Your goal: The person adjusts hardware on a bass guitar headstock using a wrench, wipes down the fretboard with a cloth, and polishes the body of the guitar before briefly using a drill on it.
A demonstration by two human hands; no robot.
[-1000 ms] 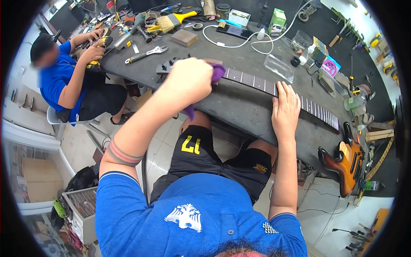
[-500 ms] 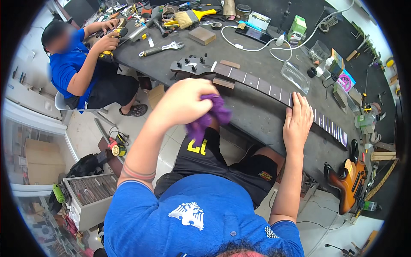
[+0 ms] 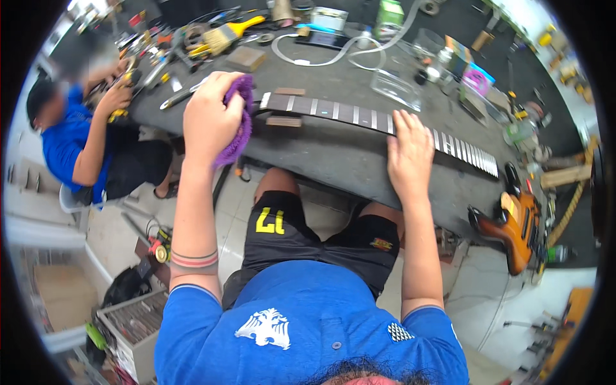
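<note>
The left hand (image 3: 212,119) is closed around a bunched purple cloth (image 3: 242,128), held at the left end of a guitar neck (image 3: 346,114); the headstock is hidden there, and whether the cloth touches it I cannot tell. The right hand (image 3: 410,151) lies palm down on the neck, fingers extended and close together, gripping nothing. The neck lies across the bench (image 3: 321,151), frets up, running from the cloth toward a sunburst guitar body (image 3: 516,224) at the right. Wood blocks (image 3: 284,121) show on both sides of its left part. Beyond are a clear tray (image 3: 394,90) and a brush (image 3: 224,38). At the left sits a co-worker (image 3: 64,151).
</note>
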